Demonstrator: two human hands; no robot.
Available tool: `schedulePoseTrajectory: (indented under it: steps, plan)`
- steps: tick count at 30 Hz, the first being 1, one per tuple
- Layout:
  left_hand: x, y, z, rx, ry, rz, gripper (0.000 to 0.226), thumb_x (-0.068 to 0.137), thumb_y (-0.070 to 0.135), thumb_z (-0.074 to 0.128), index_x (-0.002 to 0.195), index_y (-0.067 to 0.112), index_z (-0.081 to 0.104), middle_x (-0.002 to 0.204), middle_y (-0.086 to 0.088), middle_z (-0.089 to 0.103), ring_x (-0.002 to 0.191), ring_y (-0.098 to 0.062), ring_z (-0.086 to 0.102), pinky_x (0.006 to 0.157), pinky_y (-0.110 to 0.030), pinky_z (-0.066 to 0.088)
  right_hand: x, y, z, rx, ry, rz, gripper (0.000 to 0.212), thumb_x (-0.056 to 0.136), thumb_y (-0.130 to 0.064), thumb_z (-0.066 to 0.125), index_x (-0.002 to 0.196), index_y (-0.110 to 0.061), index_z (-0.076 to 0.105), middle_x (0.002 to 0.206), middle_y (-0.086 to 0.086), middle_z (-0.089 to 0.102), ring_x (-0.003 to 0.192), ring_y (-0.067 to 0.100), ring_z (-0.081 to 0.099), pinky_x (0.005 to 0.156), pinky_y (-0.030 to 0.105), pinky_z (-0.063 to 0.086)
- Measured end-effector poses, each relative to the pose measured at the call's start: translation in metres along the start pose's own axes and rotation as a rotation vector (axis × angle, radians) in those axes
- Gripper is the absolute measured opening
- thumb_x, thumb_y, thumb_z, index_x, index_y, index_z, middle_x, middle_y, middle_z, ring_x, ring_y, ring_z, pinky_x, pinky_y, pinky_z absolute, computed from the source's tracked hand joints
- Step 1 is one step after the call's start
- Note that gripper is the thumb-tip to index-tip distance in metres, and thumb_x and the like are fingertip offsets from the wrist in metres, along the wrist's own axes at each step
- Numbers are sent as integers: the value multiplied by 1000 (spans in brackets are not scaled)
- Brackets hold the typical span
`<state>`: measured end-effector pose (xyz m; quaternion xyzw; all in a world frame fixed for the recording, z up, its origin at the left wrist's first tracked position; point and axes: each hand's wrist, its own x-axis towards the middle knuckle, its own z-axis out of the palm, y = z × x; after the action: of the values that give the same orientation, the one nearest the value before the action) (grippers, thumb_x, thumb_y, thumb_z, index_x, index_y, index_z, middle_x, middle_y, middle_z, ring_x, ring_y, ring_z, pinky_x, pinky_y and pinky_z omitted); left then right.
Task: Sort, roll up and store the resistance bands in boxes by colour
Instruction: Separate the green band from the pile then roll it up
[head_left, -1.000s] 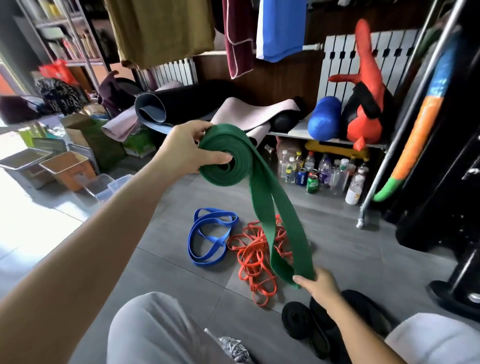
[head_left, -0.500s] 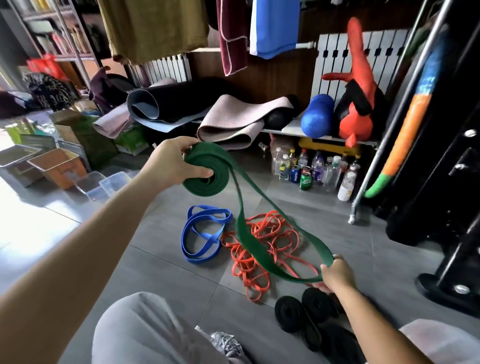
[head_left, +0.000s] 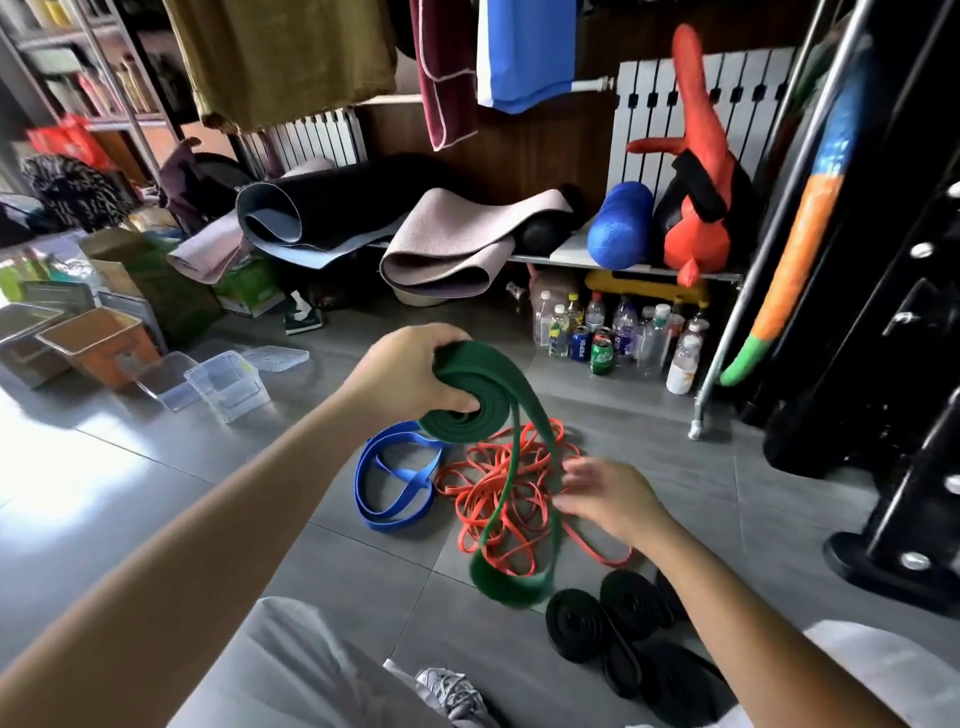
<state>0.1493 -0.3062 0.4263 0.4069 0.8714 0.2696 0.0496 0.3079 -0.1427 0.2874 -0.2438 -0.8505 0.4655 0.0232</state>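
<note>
Head view: the left hand (head_left: 410, 374) is gripping the green band (head_left: 483, 395), fingers (head_left: 415, 338) curling over the top of the half-wound coil and the thumb pressing on its flat face near the centre. The coil is sitting right in that grip, held up off the grey floor (head_left: 270, 499). From the fingers' far side the loose green tail is dropping away in a long double strand and ending in a loop low down, just beside the black rolled bands (head_left: 597, 618) lying on the tiles.

The right hand (head_left: 608, 499) is coming in at that hanging strand, fingers (head_left: 569, 467) loosely spread and gripping nothing. They are blurred, with the tips right at the green strap, and I cannot tell whether they are actually touching it.

Below the right fingertips the tangle of orange bands (head_left: 498, 499) is sprawling across the floor. Beneath the left-hand thumb and the coil, the blue band (head_left: 395, 483) is lying flat, its edge meeting the orange heap.

Well out beyond the left-hand knuckles, the clear plastic boxes (head_left: 228, 387) are standing open on the floor, with an orange box (head_left: 98, 343) further out beside them.
</note>
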Motion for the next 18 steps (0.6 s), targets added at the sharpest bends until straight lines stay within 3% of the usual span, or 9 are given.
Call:
schedulePoseTrajectory:
  steps: [2,4,7,10,14,18]
  plan:
    - [-1,5,12,28,-18,17,52,63,23,83,110,28,62,88,19,62,78,-4,59,73,-24,50,-4,-31,-5,235,50,-138,30,81,-11,70,107,-22,62,100,-14,67,93,-1,63,96,30,49]
    - [-1,8,22,97,-40,45,52,63,27,81,111,29,62,97,15,63,86,-10,60,79,-30,52,-2,-47,-12,389,62,-209,47,79,-11,72,123,-16,56,114,-6,64,108,7,60,100,29,46]
    - [-3,9,31,242,-81,75,46,64,33,76,107,34,59,97,16,59,86,-12,56,72,-31,51,4,-59,-17,338,1,-275,74,69,-27,79,134,-16,46,129,-6,54,121,9,50,99,25,42]
    - [-6,8,37,285,-104,69,44,65,37,75,105,34,57,96,16,56,86,-13,56,68,-30,50,10,-64,-19,229,18,-320,60,67,-25,83,121,-23,58,114,-11,64,110,9,59,96,34,50]
    - [-8,4,41,269,-122,55,50,64,38,76,111,32,56,98,16,54,85,-12,53,66,-27,46,15,-60,-22,197,15,-360,43,70,-18,81,103,-38,64,99,-19,69,96,1,65,91,32,52]
    - [-9,3,43,211,-139,44,55,63,38,79,112,30,56,100,14,56,86,-10,53,67,-26,44,16,-53,-20,286,1,-323,50,69,-19,82,115,-25,65,103,-12,70,97,4,66,94,34,52]
